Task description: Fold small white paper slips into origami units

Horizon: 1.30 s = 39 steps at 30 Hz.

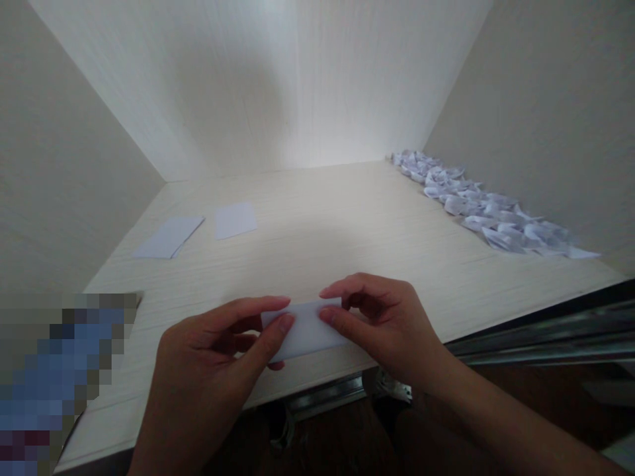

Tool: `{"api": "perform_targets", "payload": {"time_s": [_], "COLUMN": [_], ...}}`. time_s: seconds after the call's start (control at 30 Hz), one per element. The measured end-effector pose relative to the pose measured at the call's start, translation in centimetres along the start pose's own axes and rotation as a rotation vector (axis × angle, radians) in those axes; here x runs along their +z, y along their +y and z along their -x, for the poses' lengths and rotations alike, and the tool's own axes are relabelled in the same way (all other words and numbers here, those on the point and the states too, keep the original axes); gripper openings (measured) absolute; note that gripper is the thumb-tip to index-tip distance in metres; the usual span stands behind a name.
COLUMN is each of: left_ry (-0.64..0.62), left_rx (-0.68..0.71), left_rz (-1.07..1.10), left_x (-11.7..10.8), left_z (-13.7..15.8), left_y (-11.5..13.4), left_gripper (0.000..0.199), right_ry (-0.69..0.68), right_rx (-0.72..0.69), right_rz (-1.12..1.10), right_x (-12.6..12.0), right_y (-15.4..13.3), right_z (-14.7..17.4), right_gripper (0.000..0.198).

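Left hand (218,357) and right hand (381,324) pinch opposite ends of a small white folded paper strip (305,328), pressed flat on the pale wooden shelf (347,231) near its front edge, steadying the crease.

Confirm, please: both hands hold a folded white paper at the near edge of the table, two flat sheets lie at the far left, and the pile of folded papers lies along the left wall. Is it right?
Not quite. The head view shows the pile of folded papers along the right wall, not the left. The rest stands: left hand and right hand hold the folded white paper at the table's near edge, and two flat sheets lie at the far left.
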<state>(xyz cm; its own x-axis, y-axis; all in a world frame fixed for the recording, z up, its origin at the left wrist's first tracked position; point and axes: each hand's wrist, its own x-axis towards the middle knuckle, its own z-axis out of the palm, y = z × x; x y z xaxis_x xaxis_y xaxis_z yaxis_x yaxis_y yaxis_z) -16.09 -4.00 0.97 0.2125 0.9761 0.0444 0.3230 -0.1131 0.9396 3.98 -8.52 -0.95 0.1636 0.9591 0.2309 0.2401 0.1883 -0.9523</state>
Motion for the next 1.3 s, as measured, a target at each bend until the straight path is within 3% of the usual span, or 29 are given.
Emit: {"api": "perform_targets", "payload": {"time_s": [0.23, 1.3], "left_ry": [0.05, 0.052], "left_rx": [-0.082, -0.086], "left_rz": [0.022, 0.018], "left_x": [0.5, 0.6], "left_z": [0.6, 0.5], "left_y": [1.3, 1.4], "left_gripper": [0.018, 0.02], "right_ry": [-0.012, 0.005], "right_rx": [0.0, 0.004], "right_rz": [-0.011, -0.086], "right_x": [-0.1, 0.1], "right_y": [0.0, -0.2], "right_z": [0.0, 0.0], "right_gripper": [0.016, 0.009]}}
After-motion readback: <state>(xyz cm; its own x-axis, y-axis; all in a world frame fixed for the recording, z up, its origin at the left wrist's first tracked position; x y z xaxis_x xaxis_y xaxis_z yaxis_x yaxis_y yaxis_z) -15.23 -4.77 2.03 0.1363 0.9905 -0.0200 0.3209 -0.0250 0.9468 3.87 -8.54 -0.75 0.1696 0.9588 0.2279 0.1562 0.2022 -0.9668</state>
